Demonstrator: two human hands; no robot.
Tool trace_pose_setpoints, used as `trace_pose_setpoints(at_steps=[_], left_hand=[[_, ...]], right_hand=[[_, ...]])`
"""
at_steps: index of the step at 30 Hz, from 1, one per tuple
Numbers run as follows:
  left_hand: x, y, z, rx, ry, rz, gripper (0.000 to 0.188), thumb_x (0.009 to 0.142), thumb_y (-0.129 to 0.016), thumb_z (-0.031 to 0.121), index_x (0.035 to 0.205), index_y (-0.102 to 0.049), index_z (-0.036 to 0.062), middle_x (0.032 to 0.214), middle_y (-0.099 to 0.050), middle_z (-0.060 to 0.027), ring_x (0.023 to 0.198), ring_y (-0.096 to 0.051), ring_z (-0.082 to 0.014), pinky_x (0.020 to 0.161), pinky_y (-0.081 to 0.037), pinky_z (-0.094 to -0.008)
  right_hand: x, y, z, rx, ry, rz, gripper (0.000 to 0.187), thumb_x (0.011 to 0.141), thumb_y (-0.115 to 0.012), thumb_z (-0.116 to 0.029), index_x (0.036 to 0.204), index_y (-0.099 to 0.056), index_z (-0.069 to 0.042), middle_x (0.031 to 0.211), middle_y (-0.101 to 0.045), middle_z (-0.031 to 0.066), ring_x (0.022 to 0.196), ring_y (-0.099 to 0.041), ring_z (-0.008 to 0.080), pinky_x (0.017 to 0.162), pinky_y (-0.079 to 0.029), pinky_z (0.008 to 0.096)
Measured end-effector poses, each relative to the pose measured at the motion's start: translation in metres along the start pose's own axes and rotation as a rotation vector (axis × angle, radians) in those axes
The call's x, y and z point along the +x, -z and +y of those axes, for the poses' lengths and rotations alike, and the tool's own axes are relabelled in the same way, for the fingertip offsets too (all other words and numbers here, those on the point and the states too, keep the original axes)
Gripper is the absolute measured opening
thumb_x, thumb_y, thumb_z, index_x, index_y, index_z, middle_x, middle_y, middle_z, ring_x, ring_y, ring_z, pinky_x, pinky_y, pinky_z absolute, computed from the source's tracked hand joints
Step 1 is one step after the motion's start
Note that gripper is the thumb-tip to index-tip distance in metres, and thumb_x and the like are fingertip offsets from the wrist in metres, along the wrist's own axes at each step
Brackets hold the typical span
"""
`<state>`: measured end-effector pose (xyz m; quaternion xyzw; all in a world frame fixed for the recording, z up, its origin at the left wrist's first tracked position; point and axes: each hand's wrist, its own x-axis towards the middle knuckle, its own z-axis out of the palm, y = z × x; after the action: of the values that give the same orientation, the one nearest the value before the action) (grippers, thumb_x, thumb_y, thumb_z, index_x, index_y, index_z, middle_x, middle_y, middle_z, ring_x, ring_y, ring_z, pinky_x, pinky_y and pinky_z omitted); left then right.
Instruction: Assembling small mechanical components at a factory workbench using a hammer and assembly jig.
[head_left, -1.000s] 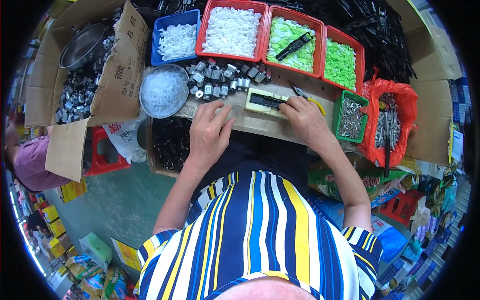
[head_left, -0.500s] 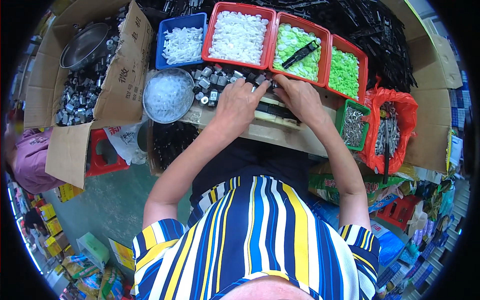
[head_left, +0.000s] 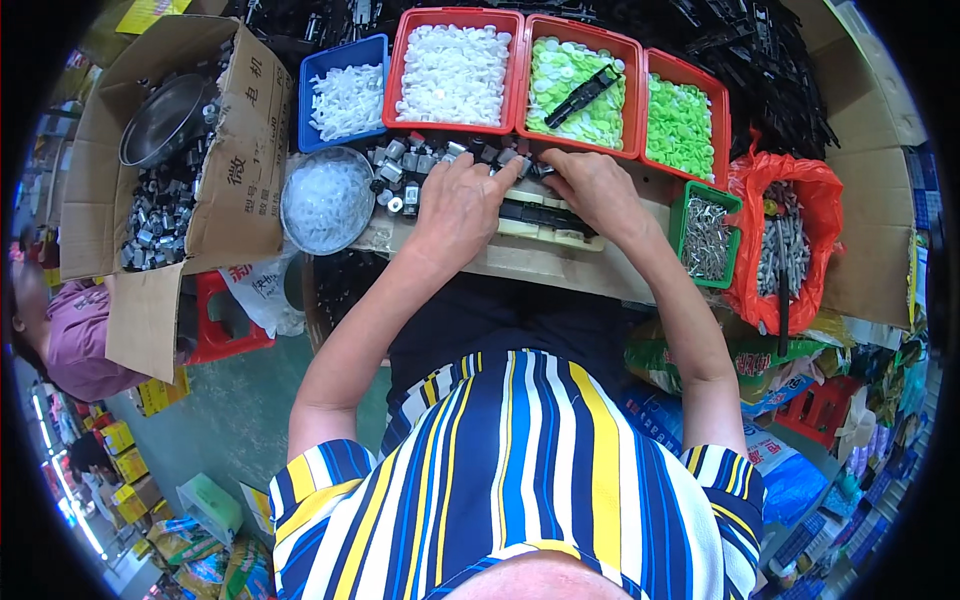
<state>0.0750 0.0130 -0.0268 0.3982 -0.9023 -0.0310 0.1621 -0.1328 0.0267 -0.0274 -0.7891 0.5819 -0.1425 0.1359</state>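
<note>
My left hand [head_left: 458, 205] is bent over a pile of small silver motors [head_left: 397, 155], its index finger stretched toward the right hand and its thumb hidden. What its curled fingers hold, if anything, does not show. Opposite it, my right hand [head_left: 598, 192] has its fingers and thumb closed around a small silver motor [head_left: 542, 170], partly covered by the fingertips. Below and between the hands, a long black plastic part [head_left: 540, 215] lies in a cream-coloured fixture [head_left: 550, 237] at the bench's front.
Behind the hands stand a blue bin [head_left: 303, 105] of white pieces and red bins [head_left: 522, 80] of white and green pieces. A round bowl [head_left: 285, 215] sits left, beside a carton [head_left: 240, 225] of motors. Right are a green tray [head_left: 735, 245] of screws and a red bag [head_left: 738, 300].
The view has shifted slightly, so the bins appear further left. Both hands stay close together over the motors, with only small finger movements.
</note>
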Motion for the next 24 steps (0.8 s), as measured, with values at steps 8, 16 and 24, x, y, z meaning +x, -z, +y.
trace_pose_setpoints(at_steps=[8, 16, 24], left_hand=[[0.0, 0.008, -0.001, -0.153, 0.024, 0.095, 0.031, 0.085, -0.062, 0.008, 0.116, -0.069, 0.0083, 0.072, -0.062, -0.0111, 0.072, -0.061, -0.028, 0.066, -0.05, -0.0396], [-0.005, 0.012, 0.006, -1.404, 0.409, 0.012, 0.022, 0.092, -0.069, 0.015, 0.108, -0.069, 0.0003, 0.088, -0.068, -0.0006, 0.076, -0.058, -0.0051, 0.066, -0.048, -0.0217], [-0.023, 0.018, 0.011, -1.25, 0.349, 0.066, 0.017, 0.089, -0.069, 0.009, 0.102, -0.067, -0.0022, 0.09, -0.068, -0.0048, 0.083, -0.063, -0.0076, 0.07, -0.052, -0.0246]], right_hand=[[-0.011, 0.029, -0.02, 0.168, 0.038, 0.085, 0.023, 0.082, -0.069, -0.013, 0.1, -0.059, -0.002, 0.089, -0.065, 0.018, 0.082, -0.065, 0.0374, 0.068, -0.051, 0.045], [-0.021, 0.025, -0.053, 0.152, 0.119, 0.216, 0.03, 0.076, -0.069, -0.004, 0.102, -0.056, -0.004, 0.091, -0.059, 0.013, 0.083, -0.061, 0.0349, 0.071, -0.047, 0.042], [-0.028, 0.035, -0.059, 0.5, 0.083, 0.109, 0.021, 0.084, -0.067, -0.003, 0.104, -0.063, 0.001, 0.09, -0.06, 0.0139, 0.077, -0.062, 0.0267, 0.071, -0.049, 0.0356]])
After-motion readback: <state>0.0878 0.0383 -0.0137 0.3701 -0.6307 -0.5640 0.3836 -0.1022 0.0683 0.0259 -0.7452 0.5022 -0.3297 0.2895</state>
